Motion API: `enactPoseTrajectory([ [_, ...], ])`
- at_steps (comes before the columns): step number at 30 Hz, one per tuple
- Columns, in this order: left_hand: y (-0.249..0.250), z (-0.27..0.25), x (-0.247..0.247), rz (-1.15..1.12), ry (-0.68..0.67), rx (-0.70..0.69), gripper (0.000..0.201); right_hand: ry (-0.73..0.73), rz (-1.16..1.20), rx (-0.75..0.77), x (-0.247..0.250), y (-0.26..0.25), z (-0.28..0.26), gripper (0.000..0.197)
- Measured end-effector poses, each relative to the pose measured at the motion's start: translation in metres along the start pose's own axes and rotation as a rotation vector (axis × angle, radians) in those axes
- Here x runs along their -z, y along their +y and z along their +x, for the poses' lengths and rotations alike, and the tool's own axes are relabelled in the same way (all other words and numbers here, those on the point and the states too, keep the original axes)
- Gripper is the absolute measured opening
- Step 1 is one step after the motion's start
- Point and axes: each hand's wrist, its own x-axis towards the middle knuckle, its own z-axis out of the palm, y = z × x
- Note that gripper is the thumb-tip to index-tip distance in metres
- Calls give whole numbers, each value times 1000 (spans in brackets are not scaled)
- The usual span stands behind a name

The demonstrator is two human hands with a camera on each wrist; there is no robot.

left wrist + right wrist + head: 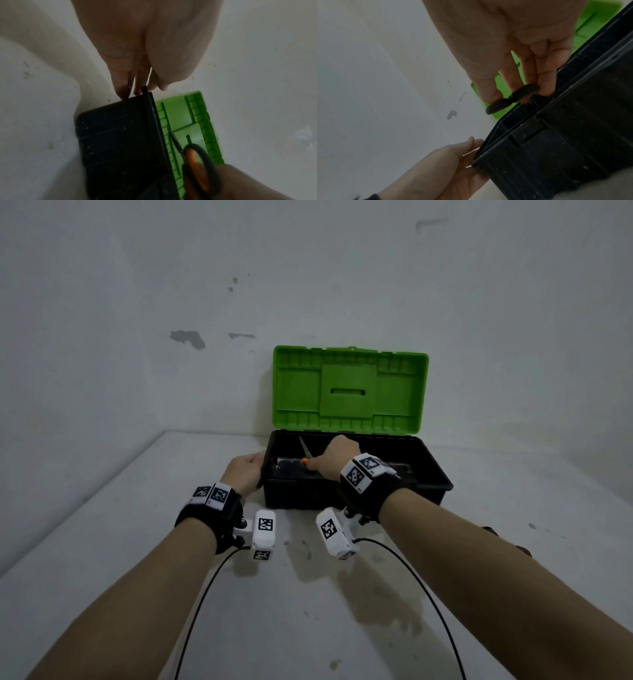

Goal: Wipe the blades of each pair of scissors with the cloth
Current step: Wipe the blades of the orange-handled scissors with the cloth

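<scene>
A pair of scissors with black-and-orange handles points blade-up inside the black toolbox. My right hand reaches into the box and grips the scissors by a handle ring. The left wrist view shows the scissors raised in front of the green lid. My left hand rests against the box's left end, its fingertips straight on the rim. No cloth is in view. Most of the box's inside is dark and hidden.
The green lid stands open and upright against the white wall behind the box. The box sits on a white tabletop whose left edge runs diagonally. Two black cables trail from my wrists toward me.
</scene>
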Motion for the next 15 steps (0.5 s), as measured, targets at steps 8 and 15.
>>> enactPoseTrajectory([
  [8, -16, 13, -1, -434, -83, 101, 36, -153, -145, 76, -23, -19, 24, 37],
  [15, -17, 16, -2, -407, -83, 84, 33, -201, -291, 137, -33, -35, 22, 34],
])
